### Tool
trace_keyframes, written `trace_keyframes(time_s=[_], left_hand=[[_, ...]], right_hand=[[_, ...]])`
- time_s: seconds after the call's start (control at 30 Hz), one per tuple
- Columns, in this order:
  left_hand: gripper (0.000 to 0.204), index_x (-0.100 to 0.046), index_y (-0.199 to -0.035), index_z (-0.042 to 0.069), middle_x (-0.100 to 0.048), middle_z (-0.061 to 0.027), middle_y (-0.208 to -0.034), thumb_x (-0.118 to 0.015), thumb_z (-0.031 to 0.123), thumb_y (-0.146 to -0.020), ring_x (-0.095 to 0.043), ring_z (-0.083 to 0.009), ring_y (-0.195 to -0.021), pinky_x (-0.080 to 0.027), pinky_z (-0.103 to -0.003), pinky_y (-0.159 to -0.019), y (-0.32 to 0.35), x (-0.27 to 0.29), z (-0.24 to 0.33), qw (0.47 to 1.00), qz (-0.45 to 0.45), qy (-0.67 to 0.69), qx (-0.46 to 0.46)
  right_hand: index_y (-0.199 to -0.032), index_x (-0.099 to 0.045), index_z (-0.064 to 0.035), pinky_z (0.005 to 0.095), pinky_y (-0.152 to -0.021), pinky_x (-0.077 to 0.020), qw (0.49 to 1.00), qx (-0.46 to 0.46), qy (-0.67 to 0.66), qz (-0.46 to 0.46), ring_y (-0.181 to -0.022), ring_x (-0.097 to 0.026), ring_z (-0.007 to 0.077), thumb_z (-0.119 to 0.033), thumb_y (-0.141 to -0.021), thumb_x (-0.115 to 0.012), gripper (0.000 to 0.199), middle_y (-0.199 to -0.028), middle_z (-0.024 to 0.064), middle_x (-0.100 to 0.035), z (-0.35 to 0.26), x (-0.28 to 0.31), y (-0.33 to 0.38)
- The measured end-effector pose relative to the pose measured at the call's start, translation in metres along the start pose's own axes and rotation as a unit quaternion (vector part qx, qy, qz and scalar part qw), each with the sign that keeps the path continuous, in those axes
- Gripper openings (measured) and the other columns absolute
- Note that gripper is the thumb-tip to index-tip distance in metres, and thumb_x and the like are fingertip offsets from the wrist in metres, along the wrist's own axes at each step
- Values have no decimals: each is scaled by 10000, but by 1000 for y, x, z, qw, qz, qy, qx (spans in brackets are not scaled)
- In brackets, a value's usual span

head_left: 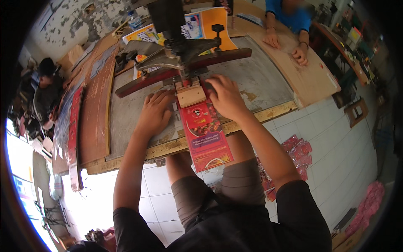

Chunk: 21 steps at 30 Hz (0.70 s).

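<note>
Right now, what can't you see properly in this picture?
In the head view:
- The far part of the red bag: hidden by the wood block.
- The top of the press: cut off by the upper edge.
- Some red packs on the floor: hidden by the right forearm.
- The head of the person in blue: blurred.

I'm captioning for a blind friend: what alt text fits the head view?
A person's left hand and right hand flank a wooden block over the far end of a flat red bag, beneath a dark metal press. The bag overhangs the near edge of a table; a co-worker in blue sits at upper right.
</note>
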<state>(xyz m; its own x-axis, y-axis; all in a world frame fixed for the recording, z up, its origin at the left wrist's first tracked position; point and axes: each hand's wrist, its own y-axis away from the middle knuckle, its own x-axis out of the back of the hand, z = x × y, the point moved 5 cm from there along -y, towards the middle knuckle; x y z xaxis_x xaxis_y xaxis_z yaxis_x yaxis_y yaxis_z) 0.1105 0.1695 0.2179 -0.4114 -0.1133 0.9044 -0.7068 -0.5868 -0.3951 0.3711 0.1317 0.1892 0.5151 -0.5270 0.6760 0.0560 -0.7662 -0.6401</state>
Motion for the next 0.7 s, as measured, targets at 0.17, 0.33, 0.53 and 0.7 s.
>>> trace_keyframes(time_s=[0.17, 0.33, 0.53, 0.7], left_hand=[[445, -666, -1320, 82, -644, -146, -1504, -551, 143, -894, -540, -363, -1449, -370, -534, -1214, -2, 2, 4, 1000, -8, 2, 13], [446, -664, -1320, 79, -645, -150, -1501, -549, 135, -893, -546, -368, -1443, -373, -541, -1212, 0, 8, 6, 1000, -10, -1, 15], [445, -665, -1314, 77, -646, -152, -1497, -556, 116, -884, -553, -379, -1428, -375, -544, -1213, -4, 4, 8, 1000, -10, -5, 15], [496, -642, -1375, 56, -634, -201, -1491, -549, 115, -891, -532, -409, -1441, -366, -544, -1222, -2, 6, 8, 1000, -24, 3, 13]], right_hand=[[-1410, -650, -31, 501, -1155, -416, 998, 35, 28, -50, -1399, -543, 349, -171, -992, -662, 441, -1470, 174, -595, -2, -9, 6], [-1394, -656, -9, 499, -1154, -421, 996, 49, 51, -55, -1412, -538, 339, -185, -999, -657, 433, -1457, 166, -611, -5, -15, 7], [-1457, -623, -51, 497, -1158, -415, 995, 34, 60, -66, -1420, -541, 317, -168, -1008, -648, 464, -1477, 138, -602, -1, -14, 8], [-1383, -661, -1, 490, -1148, -422, 996, 50, 60, -49, -1395, -545, 329, -193, -997, -661, 432, -1455, 160, -618, -3, -12, 8]])
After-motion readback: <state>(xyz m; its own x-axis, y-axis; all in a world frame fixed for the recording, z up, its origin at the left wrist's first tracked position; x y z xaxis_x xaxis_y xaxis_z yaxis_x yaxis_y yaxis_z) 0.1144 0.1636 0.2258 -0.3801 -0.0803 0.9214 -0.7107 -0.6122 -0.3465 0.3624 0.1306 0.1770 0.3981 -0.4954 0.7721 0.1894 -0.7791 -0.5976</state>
